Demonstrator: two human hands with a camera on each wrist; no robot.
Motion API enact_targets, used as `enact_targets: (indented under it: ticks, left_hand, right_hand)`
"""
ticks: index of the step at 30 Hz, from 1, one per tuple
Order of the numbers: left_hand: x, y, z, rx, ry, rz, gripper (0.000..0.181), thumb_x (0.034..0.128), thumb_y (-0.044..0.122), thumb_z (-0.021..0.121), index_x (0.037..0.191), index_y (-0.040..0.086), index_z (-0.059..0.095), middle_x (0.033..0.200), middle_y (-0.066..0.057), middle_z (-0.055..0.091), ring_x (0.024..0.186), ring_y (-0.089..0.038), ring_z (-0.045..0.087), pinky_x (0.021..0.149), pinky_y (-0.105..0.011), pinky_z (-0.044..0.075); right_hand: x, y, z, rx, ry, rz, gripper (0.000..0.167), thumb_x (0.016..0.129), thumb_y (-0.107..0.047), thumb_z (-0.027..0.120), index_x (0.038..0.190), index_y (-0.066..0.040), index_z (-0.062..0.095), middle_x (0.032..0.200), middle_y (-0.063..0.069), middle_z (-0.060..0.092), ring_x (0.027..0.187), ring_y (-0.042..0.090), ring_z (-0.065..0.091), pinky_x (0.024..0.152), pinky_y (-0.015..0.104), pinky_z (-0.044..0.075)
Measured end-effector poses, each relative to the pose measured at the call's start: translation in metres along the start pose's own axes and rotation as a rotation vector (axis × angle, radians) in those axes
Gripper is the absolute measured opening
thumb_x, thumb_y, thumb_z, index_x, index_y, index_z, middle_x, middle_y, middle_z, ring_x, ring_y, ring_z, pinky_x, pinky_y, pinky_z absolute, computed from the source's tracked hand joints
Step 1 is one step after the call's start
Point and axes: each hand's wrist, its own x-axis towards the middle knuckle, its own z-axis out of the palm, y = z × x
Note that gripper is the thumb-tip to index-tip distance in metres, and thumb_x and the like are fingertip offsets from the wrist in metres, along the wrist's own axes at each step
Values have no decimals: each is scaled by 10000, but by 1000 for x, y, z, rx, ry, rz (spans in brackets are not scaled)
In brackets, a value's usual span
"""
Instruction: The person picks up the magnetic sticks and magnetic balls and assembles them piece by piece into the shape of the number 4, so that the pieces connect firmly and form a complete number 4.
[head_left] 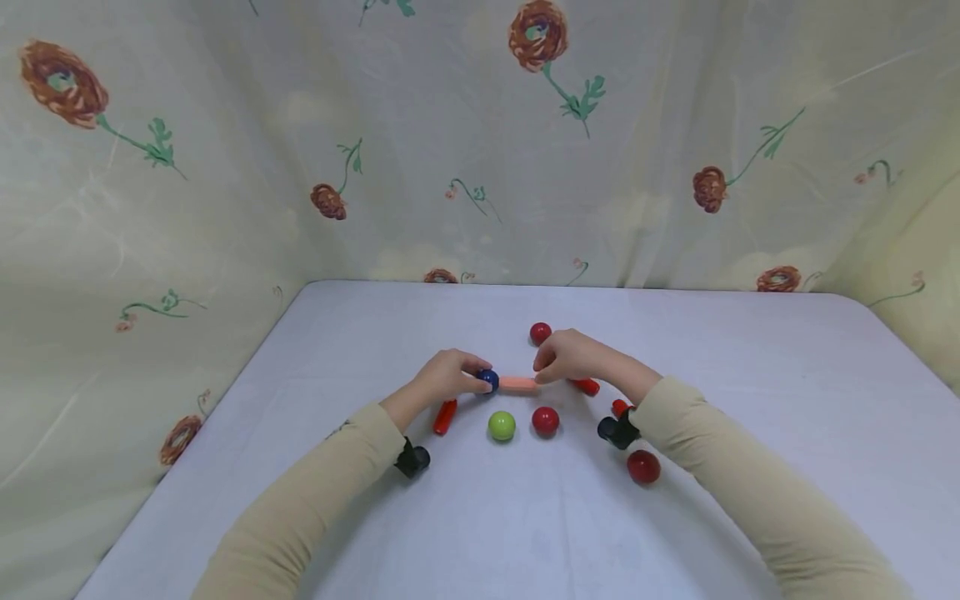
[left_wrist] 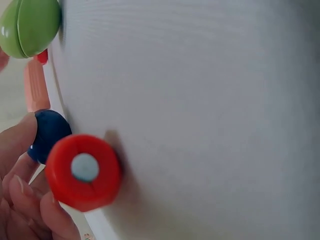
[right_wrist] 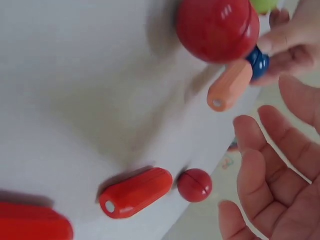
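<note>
Table (head_left: 525,533): pale, across lower half of head view. On it: green ball (head_left: 502,426), lower centre; three red balls (head_left: 545,422), near centre, beside green, lower right; three red sticks (head_left: 446,417), one lower left of centre, two right. Blue ball (head_left: 490,381), pink stick (head_left: 518,384), mid-frame: contact with table unclear.

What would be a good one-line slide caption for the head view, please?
Left grip holding a blue ball at one end of a pink stick, right grip near the other.

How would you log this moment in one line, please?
left hand: pinches blue ball; right hand: holds nothing, near pink stick; pink stick: meets blue ball; green ball: on table
</note>
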Motion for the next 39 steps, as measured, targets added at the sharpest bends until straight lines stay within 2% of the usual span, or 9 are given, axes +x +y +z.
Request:
enact_targets:
  ticks: [4,7,13,19,24,32,39]
  left_hand:
    - [-1,-1,0,-1,-1,-4,380,822,251,685,1192,190,622,1206,-44,595,1099,-201,524,939,-355,432]
    - [-1,-1,0,5,-4,-7,382,820,256,687,1192,191,623,1205,-42,595,1093,-198,525,935,-350,436]
    - [-3,-1,0,2,-5,-17,380,819,255,688,1188,190,625,1203,-43,595,1096,-201,525,934,-349,438]
    - [-3,-1,0,-8,0,-20,373,824,251,683,1188,190,625,1212,-48,589,1109,-206,523,934,-351,438]
    - [-4,0,-1,-17,1,-15,369,825,247,682,1184,186,625,1219,-51,586,1117,-206,523,939,-355,434]
    - [-4,1,-1,-36,-5,-21,368,824,234,683,1184,181,626,1226,-50,586,1130,-202,520,948,-352,428]
    - [-4,3,-1,-35,-6,-19,370,823,231,685,1185,182,625,1224,-50,588,1122,-202,524,948,-353,428]
  right_hand:
    - [-16,-5,2,-60,-78,-38,230,821,-144,672,1037,-64,664,881,44,616,790,168,529,690,265,484]
    - [-24,-7,9,-77,-124,-62,247,806,-141,691,1045,-88,660,854,21,605,781,154,525,685,262,475]
    - [-27,-9,23,-68,-145,-51,170,795,-119,698,960,-119,657,861,7,613,796,143,527,723,271,476]
    - [-28,-11,26,-55,-164,-17,196,793,-122,699,979,-108,639,884,19,601,809,150,526,730,279,479]
    - [-27,-6,18,-48,-136,-20,245,795,-125,694,1030,-79,642,900,29,609,819,154,537,738,286,488]
    - [-14,13,4,57,-18,103,291,821,-118,663,1095,-28,623,987,115,613,870,218,553,730,312,516]
    - [-5,15,6,94,9,128,304,828,-117,651,1116,-26,617,1030,133,616,888,235,553,723,335,517]
